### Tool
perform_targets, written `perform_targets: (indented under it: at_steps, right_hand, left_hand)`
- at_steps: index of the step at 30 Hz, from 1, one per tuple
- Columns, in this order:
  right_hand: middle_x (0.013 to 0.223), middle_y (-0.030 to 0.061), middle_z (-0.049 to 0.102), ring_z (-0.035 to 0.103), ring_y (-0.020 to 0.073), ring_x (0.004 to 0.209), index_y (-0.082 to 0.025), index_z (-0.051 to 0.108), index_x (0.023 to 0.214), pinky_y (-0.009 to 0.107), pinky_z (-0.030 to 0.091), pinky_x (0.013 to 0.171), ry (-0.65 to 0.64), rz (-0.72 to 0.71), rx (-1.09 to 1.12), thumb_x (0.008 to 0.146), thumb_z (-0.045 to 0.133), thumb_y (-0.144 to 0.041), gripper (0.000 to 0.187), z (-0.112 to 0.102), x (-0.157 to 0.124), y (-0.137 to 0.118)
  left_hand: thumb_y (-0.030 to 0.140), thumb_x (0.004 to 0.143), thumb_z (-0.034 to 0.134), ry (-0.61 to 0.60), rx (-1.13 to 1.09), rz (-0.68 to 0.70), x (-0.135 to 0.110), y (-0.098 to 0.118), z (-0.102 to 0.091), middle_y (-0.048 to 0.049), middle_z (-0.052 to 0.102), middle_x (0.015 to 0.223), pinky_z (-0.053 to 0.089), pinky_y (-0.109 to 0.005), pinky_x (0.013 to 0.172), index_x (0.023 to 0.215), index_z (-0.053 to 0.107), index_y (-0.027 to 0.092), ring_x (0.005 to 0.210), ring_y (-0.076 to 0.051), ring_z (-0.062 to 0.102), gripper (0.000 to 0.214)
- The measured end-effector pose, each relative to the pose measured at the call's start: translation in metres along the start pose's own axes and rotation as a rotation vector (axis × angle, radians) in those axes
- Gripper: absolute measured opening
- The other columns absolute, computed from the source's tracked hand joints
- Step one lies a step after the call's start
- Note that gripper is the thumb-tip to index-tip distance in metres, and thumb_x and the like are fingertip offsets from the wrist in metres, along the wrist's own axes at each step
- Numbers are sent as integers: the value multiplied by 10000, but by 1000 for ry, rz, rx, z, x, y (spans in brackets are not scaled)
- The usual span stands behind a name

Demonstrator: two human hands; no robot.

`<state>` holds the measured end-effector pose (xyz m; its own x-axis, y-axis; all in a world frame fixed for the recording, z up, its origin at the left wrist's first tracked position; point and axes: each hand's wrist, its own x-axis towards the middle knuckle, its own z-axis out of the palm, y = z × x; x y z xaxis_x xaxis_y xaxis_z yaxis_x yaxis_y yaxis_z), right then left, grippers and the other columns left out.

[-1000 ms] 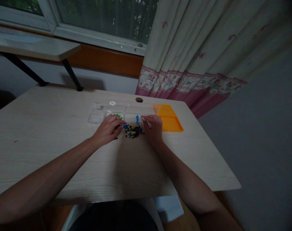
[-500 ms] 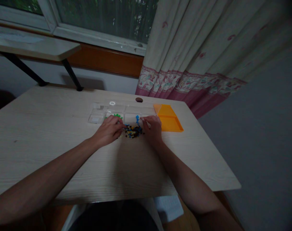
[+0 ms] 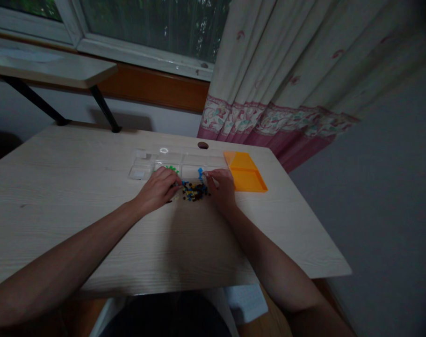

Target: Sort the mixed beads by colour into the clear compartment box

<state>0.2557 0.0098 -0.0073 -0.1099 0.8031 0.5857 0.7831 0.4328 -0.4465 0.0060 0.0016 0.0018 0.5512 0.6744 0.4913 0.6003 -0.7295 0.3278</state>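
A pile of small mixed pieces (image 3: 196, 192), black, blue and yellow, lies on the table between my hands. My left hand (image 3: 159, 188) is at the pile's left edge, fingers curled and tips pressed together; whatever they hold is too small to name. On the other side, my right hand (image 3: 223, 188) pinches with thumb and forefinger beside some blue pieces (image 3: 200, 172), and its contents cannot be made out. Behind both hands stands a clear divided plastic box (image 3: 133, 172). Green pieces (image 3: 171, 168) sit in one compartment, partly hidden by my left hand, and the blue ones in another.
An open orange case (image 3: 249, 180) lies right of the clear box. A round hole (image 3: 203, 145) is cut near the back edge of the wooden table (image 3: 104, 224). A raised shelf (image 3: 58, 68) on black legs stands at the back left, and a curtain (image 3: 265, 79) hangs behind.
My left hand has drawn back slightly to the left from the pile, its fingers more gathered. My right hand has shifted very slightly near the blue pieces.
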Motion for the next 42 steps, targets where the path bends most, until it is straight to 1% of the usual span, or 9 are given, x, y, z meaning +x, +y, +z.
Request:
perform_targets:
  at_steps: [4, 7, 13, 20, 26, 30, 35, 38, 42]
  right_hand:
    - [908, 48, 715, 608, 196, 931, -239, 758, 941, 364, 440, 911, -16, -118, 67, 926, 582, -324, 195, -1, -2, -8]
    - [922, 42, 715, 603, 198, 956, -261, 760, 948, 369, 440, 932, -108, -240, 87, 901, 611, -304, 161, -1, -5, -14]
    - [950, 38, 718, 590, 199, 985, -278, 749, 1017, 369, 436, 944, -240, -382, 108, 889, 647, -376, 191, 2, -10, -17]
    - [934, 37, 725, 603, 192, 986, -280, 757, 951, 367, 445, 944, -241, -437, 112, 912, 623, -357, 159, 4, -13, -22]
    - [893, 32, 730, 621, 187, 938, -287, 765, 887, 371, 463, 917, -261, -406, 112, 908, 630, -364, 157, 5, -13, -24]
    - [881, 28, 731, 618, 183, 930, -283, 768, 889, 363, 467, 910, -235, -408, 120, 910, 629, -353, 157, 4, -13, -24]
    - [874, 22, 733, 617, 183, 928, -288, 769, 892, 365, 460, 911, -236, -389, 118, 895, 647, -322, 126, 3, -13, -24]
    - [857, 27, 733, 621, 193, 919, -283, 771, 871, 378, 457, 906, -137, -305, 91, 894, 647, -337, 137, -2, -10, -24]
    - [834, 37, 722, 629, 208, 872, -275, 764, 870, 407, 452, 890, 148, -84, 39, 915, 613, -394, 198, -15, -2, -19]
  left_hand:
    - [274, 972, 465, -12, -103, 21, 1, 5, -4, -56, 650, 890, 466, -333, 826, 988, 620, 176, 902, -193, 584, 184]
    - [279, 967, 478, -29, -145, 27, 1, 8, -4, -34, 644, 846, 484, -288, 755, 993, 623, 186, 836, -166, 613, 174]
    - [297, 946, 531, -59, -198, -8, -2, 7, 0, -46, 668, 983, 512, -271, 765, 1140, 575, 192, 863, -151, 647, 225]
    - [316, 941, 555, -48, -169, 83, -4, 8, 0, -44, 682, 919, 518, -274, 757, 1160, 617, 207, 846, -160, 649, 253]
    - [307, 951, 526, -35, -155, 84, -4, 9, -1, -60, 692, 956, 528, -286, 760, 1159, 630, 207, 853, -168, 656, 254]
    - [263, 966, 481, -25, -160, 113, -5, 8, 0, -69, 686, 960, 522, -288, 780, 1167, 615, 190, 889, -174, 645, 253]
    - [254, 976, 437, -40, -140, 74, -3, 10, -1, -75, 672, 960, 516, -302, 803, 1170, 604, 178, 893, -181, 632, 267]
    - [280, 981, 422, 7, -87, 1, -2, 8, -3, -75, 674, 980, 507, -341, 848, 1138, 610, 184, 926, -199, 628, 263]
    - [302, 974, 429, 109, -36, -123, -3, 2, -2, -66, 673, 974, 502, -334, 821, 1122, 609, 190, 903, -195, 627, 259]
